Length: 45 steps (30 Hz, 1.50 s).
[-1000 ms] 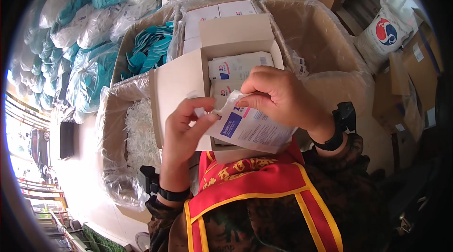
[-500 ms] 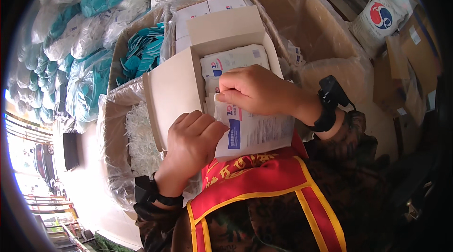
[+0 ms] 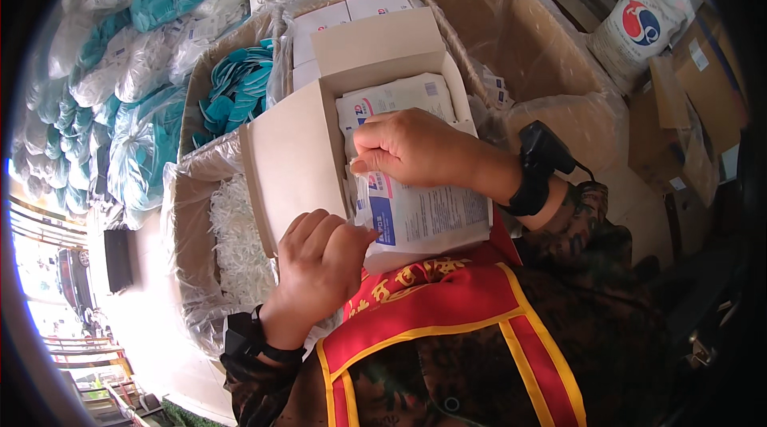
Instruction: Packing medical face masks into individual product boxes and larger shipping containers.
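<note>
A white plastic packet (image 3: 439, 223) with a blue and pink printed strip lies in front of me, above my red apron. My right hand (image 3: 415, 147) is closed in a pinch on the upper part of the packet's left edge. Lower on the same edge, the fingers of my left hand (image 3: 319, 255) are curled shut on the film. Between the two hands the edge looks thin and partly see-through. Just beyond them stands an open white cardboard box (image 3: 292, 159) holding similar packets (image 3: 391, 98), partly hidden by my right hand.
Plastic-lined cartons surround the box: one with teal pieces (image 3: 237, 87), one with white strips (image 3: 240, 239), and one with closed white boxes (image 3: 379, 3). Another lined carton (image 3: 511, 27) stands at the right. Stacked bags (image 3: 148, 135) fill the far left; a white sack (image 3: 635, 27) leans at far right.
Both hands have shifted slightly left, my right hand the most, drawing the packet's left edge along. The camera view has also moved a little.
</note>
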Motion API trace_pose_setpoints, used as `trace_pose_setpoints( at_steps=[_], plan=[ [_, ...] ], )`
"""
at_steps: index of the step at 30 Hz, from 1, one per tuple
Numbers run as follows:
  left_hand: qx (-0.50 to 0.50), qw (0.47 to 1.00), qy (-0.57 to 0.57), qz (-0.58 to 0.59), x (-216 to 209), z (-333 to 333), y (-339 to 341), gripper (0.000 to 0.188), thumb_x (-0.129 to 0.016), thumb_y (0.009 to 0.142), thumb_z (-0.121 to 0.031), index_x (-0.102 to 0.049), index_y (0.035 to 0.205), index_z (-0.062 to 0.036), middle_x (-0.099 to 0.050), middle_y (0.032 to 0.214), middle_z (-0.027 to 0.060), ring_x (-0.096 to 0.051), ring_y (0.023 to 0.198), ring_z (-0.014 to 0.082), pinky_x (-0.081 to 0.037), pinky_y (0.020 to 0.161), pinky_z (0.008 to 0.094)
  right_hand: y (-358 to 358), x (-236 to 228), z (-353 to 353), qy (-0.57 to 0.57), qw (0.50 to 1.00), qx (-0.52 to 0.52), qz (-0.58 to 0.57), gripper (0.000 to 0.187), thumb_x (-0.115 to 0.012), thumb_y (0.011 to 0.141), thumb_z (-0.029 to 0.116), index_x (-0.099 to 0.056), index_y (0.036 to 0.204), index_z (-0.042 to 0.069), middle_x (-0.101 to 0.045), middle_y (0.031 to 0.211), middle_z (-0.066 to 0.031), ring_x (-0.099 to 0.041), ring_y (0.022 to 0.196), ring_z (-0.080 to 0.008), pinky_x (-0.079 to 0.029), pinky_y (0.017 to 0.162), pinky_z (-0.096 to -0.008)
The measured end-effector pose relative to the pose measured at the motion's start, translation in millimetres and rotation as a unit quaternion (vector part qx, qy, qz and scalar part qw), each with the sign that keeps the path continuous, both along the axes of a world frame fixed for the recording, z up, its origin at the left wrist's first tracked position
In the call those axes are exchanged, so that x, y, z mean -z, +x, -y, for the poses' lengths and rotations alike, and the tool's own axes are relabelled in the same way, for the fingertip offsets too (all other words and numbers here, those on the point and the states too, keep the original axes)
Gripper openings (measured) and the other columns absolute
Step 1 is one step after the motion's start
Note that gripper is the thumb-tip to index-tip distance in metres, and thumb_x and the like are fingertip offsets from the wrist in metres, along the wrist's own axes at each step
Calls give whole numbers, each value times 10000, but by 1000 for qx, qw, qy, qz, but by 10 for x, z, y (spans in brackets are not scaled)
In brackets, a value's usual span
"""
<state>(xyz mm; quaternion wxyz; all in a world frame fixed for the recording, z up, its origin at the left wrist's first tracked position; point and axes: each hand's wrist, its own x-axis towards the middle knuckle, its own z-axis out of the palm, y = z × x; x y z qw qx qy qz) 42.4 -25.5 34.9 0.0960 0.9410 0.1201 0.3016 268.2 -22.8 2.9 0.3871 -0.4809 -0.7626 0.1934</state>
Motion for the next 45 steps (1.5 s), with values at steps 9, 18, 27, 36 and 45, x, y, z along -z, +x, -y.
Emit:
trace_pose_setpoints(
  at_steps=[9, 18, 27, 36, 45],
  plan=[
    [-100, 930, -313, 166, 184, -149, -35, 132, -666, 876, -16, -540, 835, -13, -597, 863, 125, -578, 768, 206, -447, 696, 305, 67, -227, 128, 80, 995, 57, 9, 301, -683, 899, 223, -504, 759, 24, -536, 715, -136, -537, 663, -329, -434, 617, -400],
    [33, 685, -664, 297, 257, -81, 69, 131, -571, 997, -138, -504, 950, -36, -578, 827, 7, -554, 736, 79, -457, 694, 224, 94, -179, 146, 122, 990, 65, 30, 265, -704, 870, 195, -514, 781, 33, -537, 725, -118, -559, 701, -322, -445, 625, -404],
    [-54, 721, -674, 153, 380, -267, -45, 133, -560, 1001, -145, -528, 1083, -45, -607, 849, 17, -532, 654, 46, -443, 592, 204, 82, -156, 178, 144, 986, 78, 28, 223, -719, 845, 164, -537, 800, 43, -534, 742, -104, -563, 727, -314, -453, 631, -402],
    [-152, 902, -397, 76, 157, -206, -60, 269, -633, 828, 11, -676, 1085, -58, -651, 831, 37, -529, 605, 58, -448, 571, 229, 75, -314, 326, 179, 982, 46, 27, 157, -729, 796, 96, -582, 828, 54, -551, 783, -92, -572, 781, -306, -489, 688, -399],
    [-24, 860, -508, 49, 127, -82, 56, 412, -631, 785, 84, -603, 1183, -16, -620, 982, 39, -578, 752, 84, -494, 643, 242, 21, -349, 443, 235, 963, 62, 114, 154, -690, 721, 110, -575, 823, 96, -519, 800, -55, -576, 798, -257, -518, 751, -369]
  ],
)
